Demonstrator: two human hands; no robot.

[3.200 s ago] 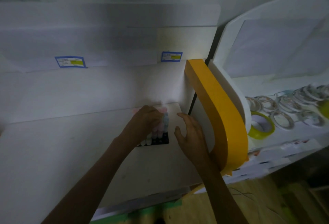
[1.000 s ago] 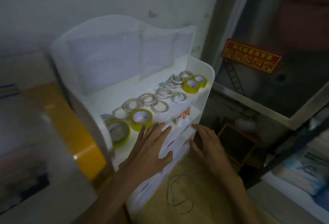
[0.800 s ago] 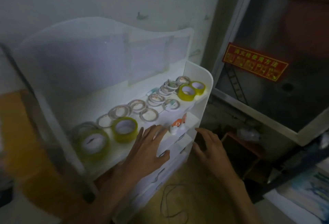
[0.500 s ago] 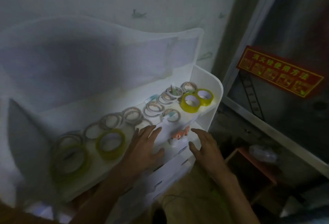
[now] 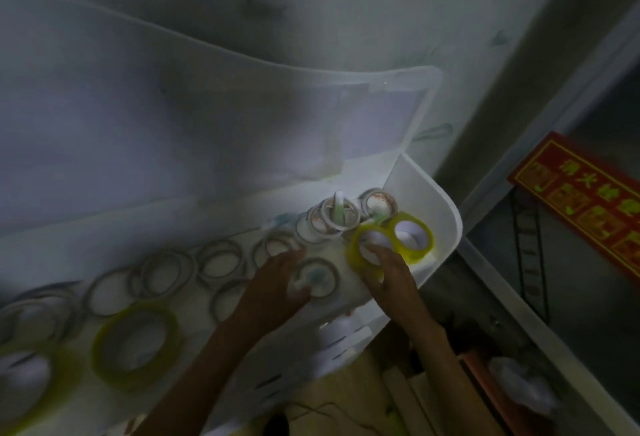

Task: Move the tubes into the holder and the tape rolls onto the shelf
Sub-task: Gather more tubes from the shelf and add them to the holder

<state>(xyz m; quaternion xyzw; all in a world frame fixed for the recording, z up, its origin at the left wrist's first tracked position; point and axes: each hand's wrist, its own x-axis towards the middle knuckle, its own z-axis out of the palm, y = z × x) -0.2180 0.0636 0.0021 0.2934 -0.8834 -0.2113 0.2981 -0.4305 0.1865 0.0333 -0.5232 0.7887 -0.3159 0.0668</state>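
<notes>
Many tape rolls lie flat on the top of a white shelf (image 5: 446, 227). Two thick yellow rolls sit at its right end. My right hand (image 5: 388, 276) pinches the near rim of the closer yellow roll (image 5: 356, 245), one finger inside the ring. The other yellow roll (image 5: 414, 236) lies just behind it. My left hand (image 5: 273, 283) rests flat on the shelf, its thumb against a thin roll with a teal patch (image 5: 317, 274). The picture is dark and blurred. No tubes or tube holder are in view.
Several thin pale rolls (image 5: 214, 262) spread leftward, with a big yellow-green roll (image 5: 135, 342) near the front left. A translucent back panel (image 5: 207, 116) rises behind. Lower shelf tiers (image 5: 343, 338) sit below; a red sign (image 5: 581, 200) hangs at right.
The view closed in on the shelf's right end. Both hands rose from the lower tiers onto the top; my right hand reached the yellow roll, my left the thin roll.
</notes>
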